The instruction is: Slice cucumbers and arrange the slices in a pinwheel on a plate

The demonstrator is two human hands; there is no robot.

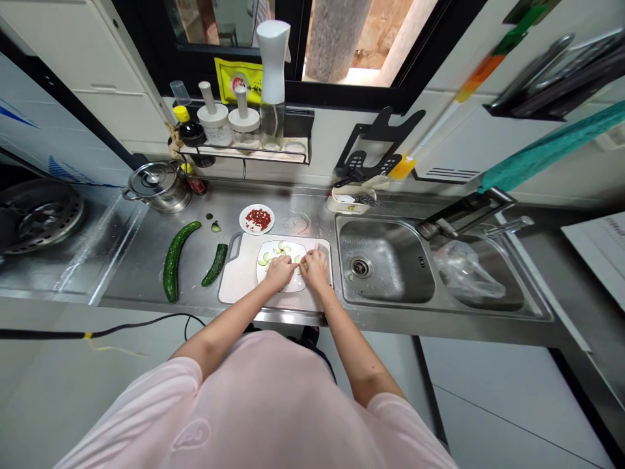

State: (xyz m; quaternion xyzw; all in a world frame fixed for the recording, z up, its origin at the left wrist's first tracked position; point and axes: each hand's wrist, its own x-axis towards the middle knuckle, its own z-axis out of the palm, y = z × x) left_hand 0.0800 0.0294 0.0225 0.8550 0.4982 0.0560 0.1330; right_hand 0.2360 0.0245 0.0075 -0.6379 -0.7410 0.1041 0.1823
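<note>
My left hand (280,272) and my right hand (315,268) meet over a white plate (293,285), fingertips pinched close together. A pale green cucumber slice (297,260) shows between the fingertips; its edges are partly covered by them. More curved cucumber slices (282,248) lie toward the plate's far and left sides. Beneath the plate is a light cutting board (238,281) with a grey handle. Something flat and greyish (322,248), partly hidden by my right hand, rests at the board's right side.
Left of the board lie a cut cucumber (215,265), a whole cucumber (176,260) and small end pieces (215,227). A small plate of chopped red pieces (258,219) stands behind. A lidded pot (159,187) is back left; a double sink (390,260) is right.
</note>
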